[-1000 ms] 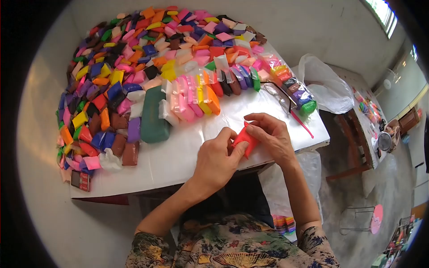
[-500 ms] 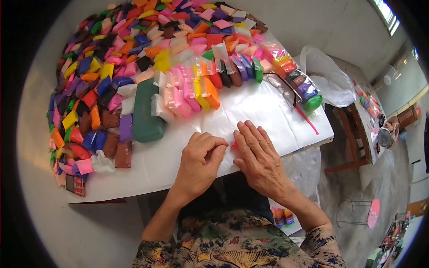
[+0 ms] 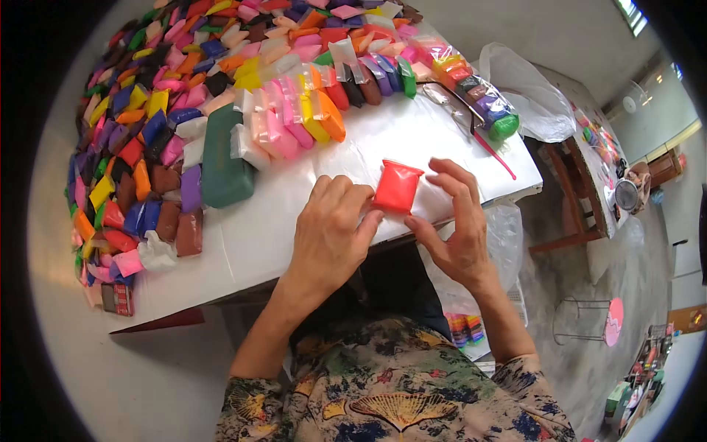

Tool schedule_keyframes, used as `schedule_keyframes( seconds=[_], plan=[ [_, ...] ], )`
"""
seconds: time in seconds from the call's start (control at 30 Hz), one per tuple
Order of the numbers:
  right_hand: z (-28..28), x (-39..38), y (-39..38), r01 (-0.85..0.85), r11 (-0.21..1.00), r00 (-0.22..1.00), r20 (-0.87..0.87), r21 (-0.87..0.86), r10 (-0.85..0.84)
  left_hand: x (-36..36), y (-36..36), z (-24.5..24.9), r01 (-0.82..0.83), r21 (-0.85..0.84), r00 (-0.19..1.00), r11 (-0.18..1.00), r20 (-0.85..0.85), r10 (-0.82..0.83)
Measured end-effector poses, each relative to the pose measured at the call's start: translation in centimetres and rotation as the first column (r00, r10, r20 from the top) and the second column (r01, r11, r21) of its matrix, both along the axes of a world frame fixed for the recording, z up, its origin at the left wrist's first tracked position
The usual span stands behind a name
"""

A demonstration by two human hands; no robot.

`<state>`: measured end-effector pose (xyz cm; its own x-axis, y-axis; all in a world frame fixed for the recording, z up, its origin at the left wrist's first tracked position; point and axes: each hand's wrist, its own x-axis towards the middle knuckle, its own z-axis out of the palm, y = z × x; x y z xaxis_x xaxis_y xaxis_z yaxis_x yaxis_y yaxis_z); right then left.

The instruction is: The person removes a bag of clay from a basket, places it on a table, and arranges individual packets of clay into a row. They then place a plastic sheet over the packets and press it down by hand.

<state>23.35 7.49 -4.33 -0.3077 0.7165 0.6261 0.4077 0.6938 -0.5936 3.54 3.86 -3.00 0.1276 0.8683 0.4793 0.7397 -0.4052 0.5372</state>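
A red clay packet (image 3: 398, 187), soft-looking in its clear wrapper, is near the front edge of the white-covered table. My left hand (image 3: 331, 228) pinches its lower left corner between thumb and curled fingers. To the right of the packet, my right hand (image 3: 460, 228) is open, fingers apart, its thumb close to the lower right corner. Beyond the hands, a row of wrapped clay packets in several colours leans beside a dark green case (image 3: 226, 166). An orange packet (image 3: 329, 116) is at the near end of one row.
A large heap of coloured packets (image 3: 158, 103) covers the table's far and left parts. Eyeglasses (image 3: 471, 114) and a long bag of coloured packets (image 3: 471, 85) lie at the right. A phone (image 3: 118, 299) sits at the left corner. A pink-topped stool (image 3: 613, 322) stands on the floor.
My right hand has lifted off the red packet and opened, moving right and up, so the packet now shows. My left hand stays at its corner. The whole view has shifted slightly.
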Motion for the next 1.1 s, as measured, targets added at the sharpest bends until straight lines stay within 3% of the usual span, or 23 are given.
schedule_keyframes(
  seconds=[0.1,0.27,0.37,0.47,0.57,0.8,0.87,0.9,1.0,1.1],
  plan=[
    [-1.1,0.5,-0.1,0.044,0.984,0.966,0.243,0.171,-0.086,0.4,-0.2,-0.4,-0.026,0.049,0.999,0.998,-0.036,0.028],
    [-0.8,-0.7,0.7,0.045,0.947,0.961,0.246,0.317,-0.128,0.9,0.3,-0.7,-0.035,0.159,0.992,0.987,-0.115,0.054],
    [-0.9,-1.1,0.7,0.048,0.936,0.957,0.254,0.347,-0.143,0.9,0.4,-1.3,-0.012,0.239,0.966,0.971,-0.249,0.073],
    [-1.2,-1.4,0.7,0.054,0.926,0.949,0.269,0.374,-0.164,1.3,0.3,-1.4,-0.021,0.291,0.954,0.956,-0.281,0.107],
    [-1.1,-1.7,0.4,0.074,0.916,0.953,0.244,0.393,-0.181,1.3,-0.2,-1.1,-0.042,0.248,0.952,0.968,-0.284,0.114],
    [-1.7,-1.6,0.5,0.112,0.830,0.964,0.142,0.546,-0.224,1.4,-1.1,-1.7,-0.042,0.263,0.992,0.964,0.125,0.009],
    [-1.2,-1.6,0.3,0.094,0.865,0.967,0.162,0.494,-0.198,1.6,-1.2,-1.7,-0.026,0.283,0.972,0.959,0.230,-0.042],
    [-1.0,-1.6,0.2,0.086,0.880,0.967,0.172,0.467,-0.186,1.6,-1.2,-1.7,-0.028,0.305,0.978,0.952,0.205,-0.037],
    [-0.5,-2.1,-0.4,0.024,0.995,1.000,-0.018,0.095,-0.023,1.3,-1.0,-1.6,-0.024,0.384,0.992,0.923,0.121,-0.025],
    [1.8,-2.3,-0.9,-0.098,0.964,0.986,-0.153,-0.246,0.062,1.2,-0.9,-2.0,-0.005,0.458,1.000,0.889,0.023,-0.006]
  ],
)
